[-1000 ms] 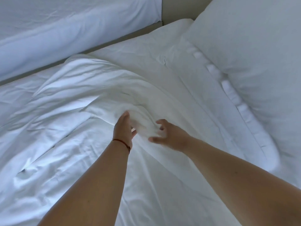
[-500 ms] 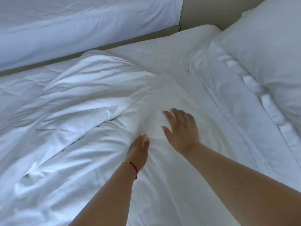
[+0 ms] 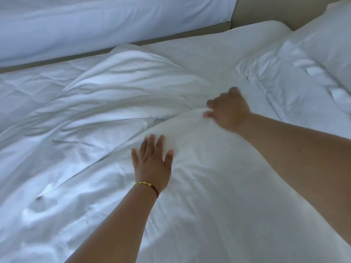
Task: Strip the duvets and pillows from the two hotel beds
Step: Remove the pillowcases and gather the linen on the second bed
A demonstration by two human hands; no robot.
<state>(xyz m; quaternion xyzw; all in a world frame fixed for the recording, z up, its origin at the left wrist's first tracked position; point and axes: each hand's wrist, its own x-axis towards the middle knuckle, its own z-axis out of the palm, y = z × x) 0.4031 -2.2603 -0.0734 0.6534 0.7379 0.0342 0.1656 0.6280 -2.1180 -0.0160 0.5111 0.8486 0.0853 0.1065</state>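
Duvet (image 3: 98, 114) lies rumpled across the near bed, covering most of it from my edge to the far side; I judge the strip barely begun. My left hand (image 3: 152, 164) rests flat on the near fold, fingers spread and straight, gripping nothing. A beaded bracelet (image 3: 145, 184) sits on that wrist. Farther in, my right hand (image 3: 228, 111) is at the crest of the folded duvet edge; it is motion-blurred, the fingers look curled into the cloth, but I cannot tell whether they have closed on it.

Risk, as I judge it: a pull with one hand gripping and the other merely pressing would drag the duvet unevenly. A loose grip on smooth cloth could also slip.

Beyond the right hand, bare sheet (image 3: 199, 56) runs to the pillow (image 3: 322, 46) at the head of the bed, well apart from the duvet edge, so the fold has room to travel. A narrow gap (image 3: 57, 60) separates this bed from the second bed (image 3: 95, 21), still covered; that side offers little working room.
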